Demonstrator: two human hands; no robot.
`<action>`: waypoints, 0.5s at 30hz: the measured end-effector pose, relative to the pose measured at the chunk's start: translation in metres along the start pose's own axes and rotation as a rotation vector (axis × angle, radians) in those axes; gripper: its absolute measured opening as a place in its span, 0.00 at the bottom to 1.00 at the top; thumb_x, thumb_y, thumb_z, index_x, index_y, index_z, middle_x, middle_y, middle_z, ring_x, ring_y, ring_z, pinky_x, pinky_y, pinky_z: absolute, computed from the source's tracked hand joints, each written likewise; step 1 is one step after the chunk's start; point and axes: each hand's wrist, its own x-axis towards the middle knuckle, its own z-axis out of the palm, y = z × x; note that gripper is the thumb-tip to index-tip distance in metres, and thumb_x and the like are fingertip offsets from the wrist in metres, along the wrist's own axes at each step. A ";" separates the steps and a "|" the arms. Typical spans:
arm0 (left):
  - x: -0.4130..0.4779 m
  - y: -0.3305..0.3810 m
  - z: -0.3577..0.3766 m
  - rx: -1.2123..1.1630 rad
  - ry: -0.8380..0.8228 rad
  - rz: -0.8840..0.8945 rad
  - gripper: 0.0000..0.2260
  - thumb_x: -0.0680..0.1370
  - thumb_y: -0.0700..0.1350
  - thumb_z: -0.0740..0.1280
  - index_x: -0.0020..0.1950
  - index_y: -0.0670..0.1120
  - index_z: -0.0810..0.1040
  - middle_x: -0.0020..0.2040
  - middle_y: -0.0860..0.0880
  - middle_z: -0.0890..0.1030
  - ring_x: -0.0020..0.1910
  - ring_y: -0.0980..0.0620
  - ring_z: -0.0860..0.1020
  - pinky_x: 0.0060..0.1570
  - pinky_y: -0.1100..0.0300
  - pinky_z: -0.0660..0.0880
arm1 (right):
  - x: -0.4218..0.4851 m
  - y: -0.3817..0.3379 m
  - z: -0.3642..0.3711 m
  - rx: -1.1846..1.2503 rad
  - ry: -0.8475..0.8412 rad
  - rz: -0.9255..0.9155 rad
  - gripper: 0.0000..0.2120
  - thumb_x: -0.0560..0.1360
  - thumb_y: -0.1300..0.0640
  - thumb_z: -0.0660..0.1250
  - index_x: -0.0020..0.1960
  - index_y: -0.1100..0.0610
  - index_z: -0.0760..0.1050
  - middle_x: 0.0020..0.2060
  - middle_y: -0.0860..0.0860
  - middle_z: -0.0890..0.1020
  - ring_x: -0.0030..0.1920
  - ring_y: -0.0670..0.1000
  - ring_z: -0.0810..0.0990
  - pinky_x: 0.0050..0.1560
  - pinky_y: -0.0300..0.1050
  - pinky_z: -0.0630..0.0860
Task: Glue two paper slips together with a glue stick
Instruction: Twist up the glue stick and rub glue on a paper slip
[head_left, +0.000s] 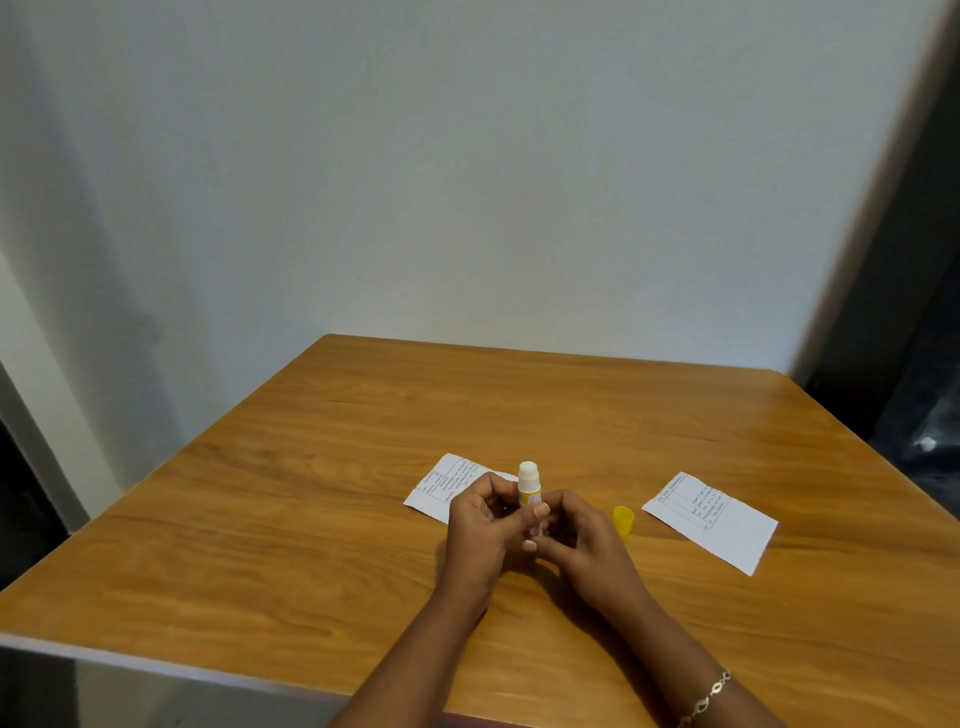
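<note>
Both hands meet over the middle of the worktop (311, 519) with the glue stick (529, 486) upright between them; the left hand (480, 525) has its fingers and thumb curled round the barrel, and the right hand (576, 535) pinches the lower end with curled fingers, probably to turn the base and wind the glue up; neither holds anything else. The upright hold keeps the bare tip off the wood and the paper. The tube is uncapped, and a rounded white plug of glue stands proud of its mouth; its yellow cap (623, 519) sits on the worktop just right of the right hand, within easy reach for closing later; whether anything is inside the cap cannot be told.

One printed paper slip (441, 488) lies flat just behind the left hand, partly hidden by it, likely the one to be glued first; the second paper slip (711, 519) lies flat beyond the cap, well apart from the first, so no glue should stray onto it. A bracelet (709, 699) circles the right wrist.
</note>
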 end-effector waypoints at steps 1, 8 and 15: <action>0.000 0.000 0.000 -0.009 0.000 0.001 0.09 0.66 0.29 0.71 0.42 0.32 0.73 0.32 0.49 0.81 0.32 0.52 0.78 0.30 0.63 0.76 | 0.000 0.001 -0.001 0.032 -0.004 0.010 0.12 0.62 0.62 0.70 0.45 0.57 0.75 0.36 0.49 0.79 0.37 0.42 0.76 0.39 0.33 0.73; -0.001 0.005 0.001 -0.025 0.045 0.006 0.12 0.64 0.29 0.73 0.36 0.41 0.72 0.34 0.46 0.78 0.34 0.53 0.77 0.34 0.63 0.76 | -0.001 -0.005 0.002 -0.009 -0.056 0.051 0.22 0.60 0.58 0.74 0.52 0.54 0.73 0.42 0.47 0.79 0.42 0.42 0.77 0.42 0.39 0.76; -0.001 0.001 0.001 -0.008 0.008 0.015 0.08 0.66 0.29 0.71 0.40 0.35 0.73 0.31 0.50 0.80 0.31 0.55 0.78 0.30 0.65 0.75 | -0.002 -0.005 0.002 0.023 -0.043 0.067 0.19 0.62 0.61 0.70 0.52 0.53 0.71 0.40 0.53 0.78 0.40 0.45 0.76 0.43 0.44 0.76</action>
